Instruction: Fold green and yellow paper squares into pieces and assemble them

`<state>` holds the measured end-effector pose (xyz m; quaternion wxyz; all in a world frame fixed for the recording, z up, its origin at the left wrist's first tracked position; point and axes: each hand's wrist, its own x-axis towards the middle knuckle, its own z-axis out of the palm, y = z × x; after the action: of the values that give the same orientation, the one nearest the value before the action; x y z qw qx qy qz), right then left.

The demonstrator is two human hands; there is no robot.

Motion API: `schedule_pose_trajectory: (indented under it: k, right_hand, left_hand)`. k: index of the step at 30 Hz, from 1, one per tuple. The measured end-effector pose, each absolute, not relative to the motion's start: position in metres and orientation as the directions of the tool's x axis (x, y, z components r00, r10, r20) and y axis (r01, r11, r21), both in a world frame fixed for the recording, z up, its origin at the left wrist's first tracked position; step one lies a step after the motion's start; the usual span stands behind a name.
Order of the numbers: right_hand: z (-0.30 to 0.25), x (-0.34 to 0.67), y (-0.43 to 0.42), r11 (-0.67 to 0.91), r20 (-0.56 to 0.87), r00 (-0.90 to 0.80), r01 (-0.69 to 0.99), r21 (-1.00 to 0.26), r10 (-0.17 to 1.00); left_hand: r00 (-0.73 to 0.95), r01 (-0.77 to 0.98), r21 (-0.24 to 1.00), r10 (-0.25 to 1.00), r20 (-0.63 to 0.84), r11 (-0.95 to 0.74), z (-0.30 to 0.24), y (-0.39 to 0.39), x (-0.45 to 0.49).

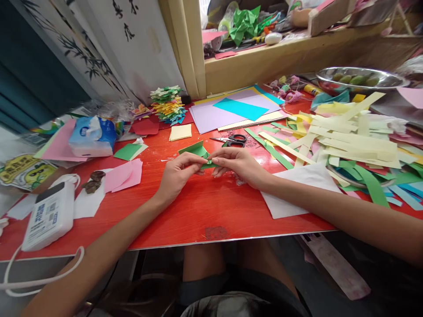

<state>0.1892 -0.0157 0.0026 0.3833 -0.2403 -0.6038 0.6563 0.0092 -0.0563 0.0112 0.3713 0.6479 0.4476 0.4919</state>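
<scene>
Between my two hands, just above the red table (185, 215), is a piece of green paper (194, 150) with folds in it. My left hand (181, 171) pinches its lower left part between thumb and fingers. With thumb and forefinger, my right hand (238, 165) grips the paper's right end, close to the left fingertips. The fingers cover part of the folds. Right behind my right hand lie black-handled scissors (235, 140). A small stack of cream paper squares (180, 132) sits a little beyond the green paper.
Pink paper squares (124, 175), a tissue pack (93, 136) and a white device (49, 215) with a cable are on the left. Cut paper strips (357, 138) pile up at right, before a metal bowl (361, 79). Stacked folded pieces (168, 105) and purple sheets (228, 115) stand behind.
</scene>
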Motion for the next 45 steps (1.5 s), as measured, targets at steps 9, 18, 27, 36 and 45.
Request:
schedule_pose_trajectory:
  k: [9, 18, 27, 36, 45]
  right_hand:
    - [0.0024, 0.1885, -0.0142, -0.088, 0.055, -0.587, -0.213, -0.973, 0.808]
    - [0.0065, 0.1887, -0.017, -0.048, 0.024, -0.552, -0.116, -0.992, 0.833]
    - [0.0055, 0.1881, -0.0186, 0.085, 0.115, -0.588, -0.077, -0.993, 0.801]
    - [0.009, 0.1874, -0.0147, -0.089, -0.027, -0.645, -0.064, -0.994, 0.764]
    - [0.0045, 0.1882, -0.0166, -0.032, -0.005, -0.693, -0.027, -0.999, 0.721]
  left_hand:
    - [0.156, 0.231, 0.925, 0.95, 0.27, -0.301, 0.0109, -0.0573, 0.01]
    - [0.158, 0.183, 0.961, 0.971, 0.179, -0.207, 0.0095, -0.0557, 0.0114]
    - [0.178, 0.139, 0.981, 0.978, 0.108, -0.134, 0.0096, -0.054, 0.0133]
    - [0.165, 0.225, 0.95, 0.969, 0.183, -0.217, 0.0082, -0.0537, 0.011]
    - [0.29, 0.304, 0.929, 0.949, 0.121, -0.211, 0.0111, -0.0536, 0.0106]
